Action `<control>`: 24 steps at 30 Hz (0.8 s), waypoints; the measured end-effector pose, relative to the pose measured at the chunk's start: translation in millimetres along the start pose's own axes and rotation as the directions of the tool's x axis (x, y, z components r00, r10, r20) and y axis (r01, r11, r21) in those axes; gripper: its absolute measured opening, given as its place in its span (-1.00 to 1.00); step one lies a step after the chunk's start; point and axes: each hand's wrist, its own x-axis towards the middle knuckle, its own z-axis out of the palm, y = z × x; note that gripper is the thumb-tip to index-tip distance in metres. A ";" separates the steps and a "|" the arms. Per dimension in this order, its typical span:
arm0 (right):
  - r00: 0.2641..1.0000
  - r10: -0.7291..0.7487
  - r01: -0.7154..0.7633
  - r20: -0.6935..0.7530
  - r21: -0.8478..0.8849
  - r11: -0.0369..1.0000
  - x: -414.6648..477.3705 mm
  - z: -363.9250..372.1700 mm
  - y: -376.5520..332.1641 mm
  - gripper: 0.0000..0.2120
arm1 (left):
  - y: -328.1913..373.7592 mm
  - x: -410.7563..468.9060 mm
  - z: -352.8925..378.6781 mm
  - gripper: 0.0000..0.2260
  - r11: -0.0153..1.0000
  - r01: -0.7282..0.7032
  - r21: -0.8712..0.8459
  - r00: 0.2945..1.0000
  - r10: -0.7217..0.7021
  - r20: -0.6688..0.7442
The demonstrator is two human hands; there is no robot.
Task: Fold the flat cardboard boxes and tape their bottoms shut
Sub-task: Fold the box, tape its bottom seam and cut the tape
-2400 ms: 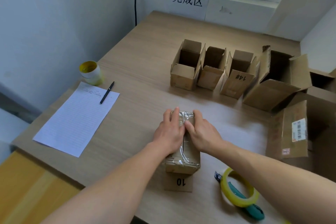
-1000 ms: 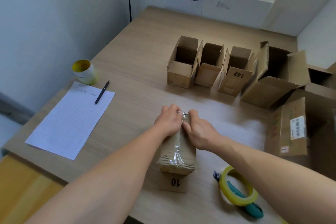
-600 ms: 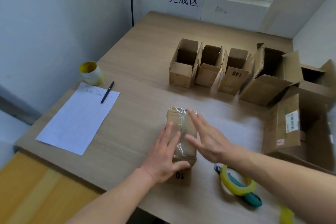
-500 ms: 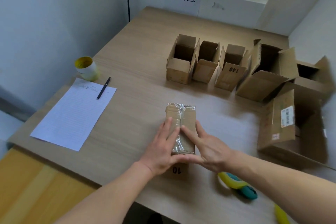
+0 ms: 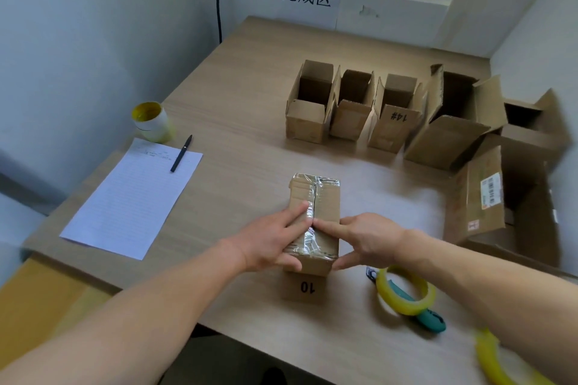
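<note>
the box [image 5: 325,200] lies under both your hands: left hand [image 5: 269,244] and right hand [image 5: 372,237] press flat fingers on its tape [image 5: 308,239], clasping nothing. it's likely light, hollow and crushable, so lift by the stiff side walls, not the slick tape.

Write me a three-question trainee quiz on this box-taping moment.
1. True or false: the left hand and the right hand both touch the taped box.
2. Relative to that box, the tape dispenser lies: A) on the person's right B) on the person's left C) on top of it.
3. Fill in: the pen lies on a sheet of ____.
Key: 1 true; 2 A; 3 paper.
</note>
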 end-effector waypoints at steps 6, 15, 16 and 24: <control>0.999 0.032 -0.032 -0.024 -0.004 0.999 -0.7 6.4 -6.3 -0.09 | 4.9 9.6 -8.8 -0.10 1.000 0.016 0.012 0.999 -0.015 -0.052; 0.994 0.061 -0.069 0.087 0.089 0.994 1.8 1.6 -2.1 0.02 | -0.1 7.3 -38.4 -0.17 0.979 -0.037 0.199 0.989 0.007 0.151; 0.994 0.064 -0.073 0.093 0.101 0.992 3.3 -1.3 -2.1 -0.02 | 0.9 10.2 -39.5 -0.21 0.980 -0.026 0.196 0.990 -0.002 0.140; 0.989 0.104 -0.120 0.102 0.167 0.979 8.7 -9.3 -13.7 -0.15 | 9.3 14.9 -44.5 -0.20 0.988 0.005 0.152 0.984 -0.032 0.176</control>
